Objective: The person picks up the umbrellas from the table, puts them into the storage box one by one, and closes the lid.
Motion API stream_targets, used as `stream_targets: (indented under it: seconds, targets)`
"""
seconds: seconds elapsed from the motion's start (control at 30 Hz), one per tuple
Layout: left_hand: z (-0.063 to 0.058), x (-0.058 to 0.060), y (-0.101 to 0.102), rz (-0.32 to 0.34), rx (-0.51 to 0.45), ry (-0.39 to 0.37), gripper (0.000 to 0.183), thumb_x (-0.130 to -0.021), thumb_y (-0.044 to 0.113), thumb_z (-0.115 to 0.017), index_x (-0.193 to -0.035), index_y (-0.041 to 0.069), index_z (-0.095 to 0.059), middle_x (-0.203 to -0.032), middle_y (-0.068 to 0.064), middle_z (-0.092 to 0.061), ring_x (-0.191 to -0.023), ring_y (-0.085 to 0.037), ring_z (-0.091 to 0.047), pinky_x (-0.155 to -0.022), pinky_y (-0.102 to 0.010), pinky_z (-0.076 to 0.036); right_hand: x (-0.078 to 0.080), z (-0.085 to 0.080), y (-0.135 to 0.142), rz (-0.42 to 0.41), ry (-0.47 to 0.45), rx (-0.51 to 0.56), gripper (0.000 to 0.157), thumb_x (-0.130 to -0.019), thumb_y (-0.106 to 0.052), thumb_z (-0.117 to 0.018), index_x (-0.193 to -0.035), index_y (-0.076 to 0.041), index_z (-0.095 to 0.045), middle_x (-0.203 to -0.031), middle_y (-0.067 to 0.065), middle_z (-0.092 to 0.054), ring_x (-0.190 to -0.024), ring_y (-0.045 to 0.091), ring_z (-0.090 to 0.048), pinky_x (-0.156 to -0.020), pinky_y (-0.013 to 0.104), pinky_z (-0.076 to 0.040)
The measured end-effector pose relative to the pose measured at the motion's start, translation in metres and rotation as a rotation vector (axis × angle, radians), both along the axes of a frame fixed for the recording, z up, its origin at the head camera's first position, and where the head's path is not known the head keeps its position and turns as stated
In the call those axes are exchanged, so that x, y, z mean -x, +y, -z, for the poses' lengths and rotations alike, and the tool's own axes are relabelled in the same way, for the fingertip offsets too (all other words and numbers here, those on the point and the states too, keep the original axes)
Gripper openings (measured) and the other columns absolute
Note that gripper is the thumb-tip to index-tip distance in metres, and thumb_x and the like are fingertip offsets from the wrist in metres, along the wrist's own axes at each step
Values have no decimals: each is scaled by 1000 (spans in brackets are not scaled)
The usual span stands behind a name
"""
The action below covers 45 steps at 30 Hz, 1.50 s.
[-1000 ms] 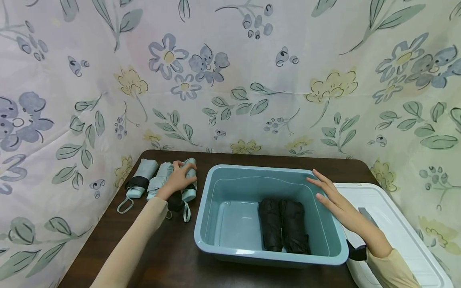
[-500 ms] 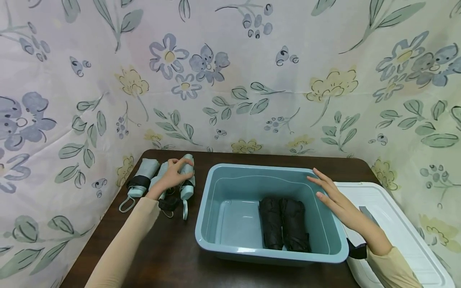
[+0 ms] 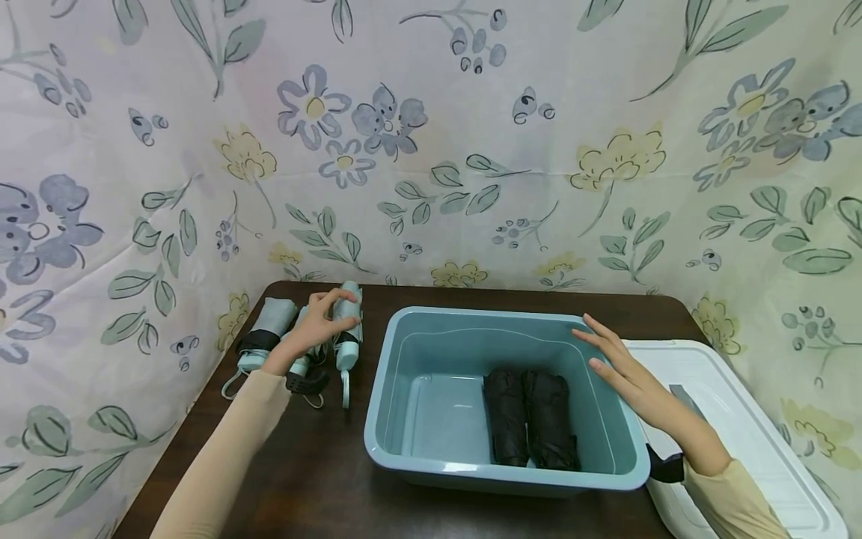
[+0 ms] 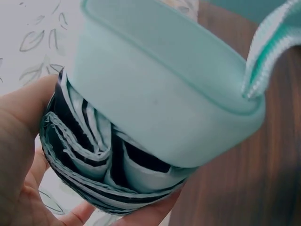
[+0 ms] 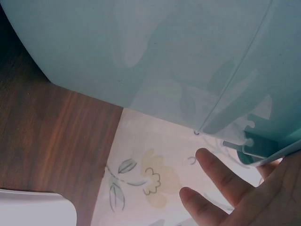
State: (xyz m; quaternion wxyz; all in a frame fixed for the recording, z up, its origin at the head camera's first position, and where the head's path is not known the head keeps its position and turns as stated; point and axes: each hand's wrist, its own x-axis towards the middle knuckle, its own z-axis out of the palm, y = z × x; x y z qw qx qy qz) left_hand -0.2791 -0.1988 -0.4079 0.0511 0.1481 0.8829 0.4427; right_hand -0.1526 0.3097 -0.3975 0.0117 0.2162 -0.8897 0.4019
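Observation:
In the head view my left hand (image 3: 313,328) grips a mint-green folded umbrella (image 3: 346,355) at the table's back left. The left wrist view shows its handle end (image 4: 160,89) close up, with a wrist strap (image 4: 270,47) and the thumb and fingers curled round the folded cloth. Left of it lies another mint umbrella (image 3: 274,314) with a black band; a further one (image 3: 300,364) is partly hidden behind the hand. My right hand (image 3: 633,382) rests at the right rim of a blue plastic bin (image 3: 471,470), fingers extended. Two black rolled umbrellas (image 3: 506,419) lie side by side inside.
A white lid (image 3: 754,419) lies on the right of the dark wooden table (image 3: 323,479), partly beside the bin and under my right forearm. Flower-patterned cloth (image 3: 431,247) hangs behind the table and along its left side.
The mint umbrella in my left hand has risen slightly and shifted back and left, its strap now hanging straight. The right hand and bin have stayed put.

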Motion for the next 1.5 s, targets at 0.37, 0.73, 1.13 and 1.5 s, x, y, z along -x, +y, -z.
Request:
stream_targets:
  seconds: [0.37, 0.73, 1.13, 1.5]
  targets:
    - [-40, -18, 13, 9, -105, -130, 43, -94, 26, -55, -129, 8, -38, -140, -24, -8, -119, -40, -20, -74, -43, -44, 0, 2, 0, 3, -1, 2, 49, -98, -11, -42, -144, -22, -32, -155, -7, -2, -140, 37, -2, -90, 77, -11]
    - [-59, -34, 30, -55, -209, -114, 44, -95, 24, -52, -133, 7, -38, -139, -24, -20, -110, -39, -38, -63, -35, -47, 0, 2, 1, 8, 4, 2, 48, -98, -11, -42, -144, -22, -33, -155, -7, -3, -141, 37, -2, -90, 77, -11]
    - [-72, -49, 46, -65, -397, -190, 46, -97, 26, -47, -136, 9, -29, -134, -21, -22, -104, -31, -40, -68, -39, -48, -2, 2, -1, 10, 6, -5, 48, -98, -11, -42, -144, -21, -33, -155, -5, -2, -140, 38, -2, -90, 77, -12]
    - [-86, -63, 68, -62, -425, -121, 41, -98, 22, -45, -134, 8, -32, -109, -13, -36, -78, -20, -46, -56, -33, -46, -1, 4, 0, 3, 7, -9, 50, -98, -10, -43, -144, -23, -31, -155, -6, -1, -141, 37, -2, -90, 75, -14]
